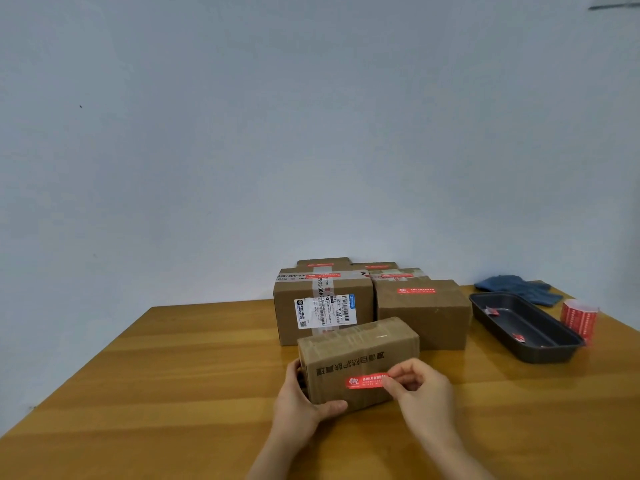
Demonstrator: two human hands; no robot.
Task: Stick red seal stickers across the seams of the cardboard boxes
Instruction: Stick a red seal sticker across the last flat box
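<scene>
A small taped cardboard box (360, 355) lies on the wooden table in front of me. My left hand (304, 407) grips its left end and lower front edge. My right hand (420, 393) pinches the right end of a red seal sticker (365, 381), which lies across the box's near face. Behind stand a larger box with a shipping label (322, 306) and a plain box (422, 313), each with a red sticker on top. More stickered boxes show behind them. A roll of red stickers (580, 318) stands at the right.
A dark oblong tray (526, 327) at the right holds a few scraps of red backing. A blue-grey cloth (519, 287) lies behind it near the wall. The wooden table (173, 375) stretches to the left and toward me.
</scene>
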